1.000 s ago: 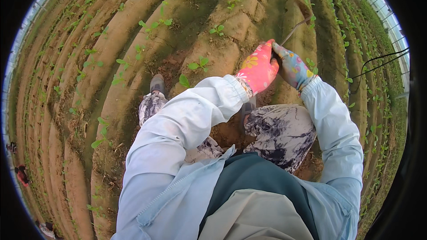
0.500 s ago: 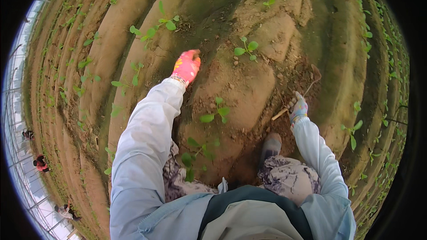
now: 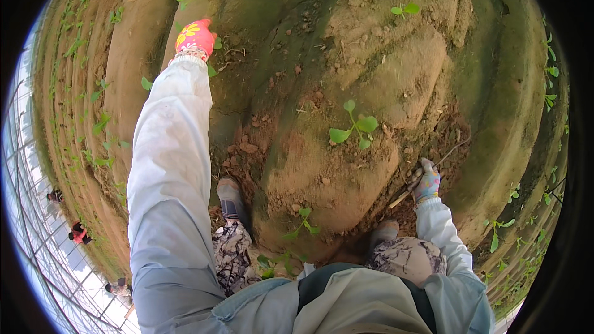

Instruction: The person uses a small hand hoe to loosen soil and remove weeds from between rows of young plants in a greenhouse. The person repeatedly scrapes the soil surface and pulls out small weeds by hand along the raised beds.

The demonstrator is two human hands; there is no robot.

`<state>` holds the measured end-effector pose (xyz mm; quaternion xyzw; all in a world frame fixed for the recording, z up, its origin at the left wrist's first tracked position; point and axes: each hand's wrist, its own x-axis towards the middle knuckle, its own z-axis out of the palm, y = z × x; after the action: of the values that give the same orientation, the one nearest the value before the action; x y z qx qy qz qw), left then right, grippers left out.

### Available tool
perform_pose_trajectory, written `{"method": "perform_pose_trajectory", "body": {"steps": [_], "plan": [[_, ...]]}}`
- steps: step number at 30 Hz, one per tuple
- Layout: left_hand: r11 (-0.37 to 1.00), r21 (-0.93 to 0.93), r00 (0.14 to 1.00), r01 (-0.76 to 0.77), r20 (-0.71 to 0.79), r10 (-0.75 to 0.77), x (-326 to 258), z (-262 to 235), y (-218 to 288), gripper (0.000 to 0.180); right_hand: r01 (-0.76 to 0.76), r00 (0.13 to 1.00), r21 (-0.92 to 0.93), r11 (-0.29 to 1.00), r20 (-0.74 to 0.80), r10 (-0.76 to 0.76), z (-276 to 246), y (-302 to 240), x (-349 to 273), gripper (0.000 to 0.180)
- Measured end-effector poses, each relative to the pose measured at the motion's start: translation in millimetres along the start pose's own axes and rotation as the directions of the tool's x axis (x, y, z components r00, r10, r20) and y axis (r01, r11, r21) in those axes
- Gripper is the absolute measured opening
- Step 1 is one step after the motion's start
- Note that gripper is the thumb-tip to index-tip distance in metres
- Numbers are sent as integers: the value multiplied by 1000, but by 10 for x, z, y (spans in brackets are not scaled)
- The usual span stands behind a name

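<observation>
My left hand (image 3: 195,37), in a pink glove with yellow and white flowers, reaches far forward over a leafy green seedling (image 3: 217,43) on the bed at the left. Its fingers point away and are hidden behind the back of the glove. Low on the right, my right hand (image 3: 427,182), in a pale patterned glove with soiled fingers, is wrapped round a small hand hoe (image 3: 401,199). The wooden handle sticks out on the near side of the fist; a thin bent metal shank runs out the far side toward loose soil, where the blade is hard to make out.
Between my arms a raised soil bed (image 3: 322,173) carries a seedling (image 3: 354,127) and smaller ones nearer me. My left boot (image 3: 230,198) and right boot (image 3: 385,232) stand in the furrows. More planted rows curve away on both sides. Several people (image 3: 78,233) are far off at the left.
My left hand has moved forward and left, from above the furrow to the seedling. The view has shifted, uncovering my left boot. The right hand keeps its grip on the hoe.
</observation>
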<state>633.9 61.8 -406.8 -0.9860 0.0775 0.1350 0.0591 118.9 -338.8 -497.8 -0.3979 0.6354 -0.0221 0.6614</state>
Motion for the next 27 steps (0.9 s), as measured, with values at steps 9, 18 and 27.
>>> {"method": "perform_pose_trajectory", "body": {"steps": [9,18,27], "plan": [[995,-99,999,25,39,-21,65,-11,-54,25,-53,998,-3,999,39,53,-72,20,67,17],[468,-880,968,86,-37,-247,-1597,-375,-500,38,-72,991,7,997,117,70,-126,34,123,12],[479,-767,854,428,168,-493,-1844,972,-1214,51,-17,991,11,1000,134,15,-123,120,89,17]]}}
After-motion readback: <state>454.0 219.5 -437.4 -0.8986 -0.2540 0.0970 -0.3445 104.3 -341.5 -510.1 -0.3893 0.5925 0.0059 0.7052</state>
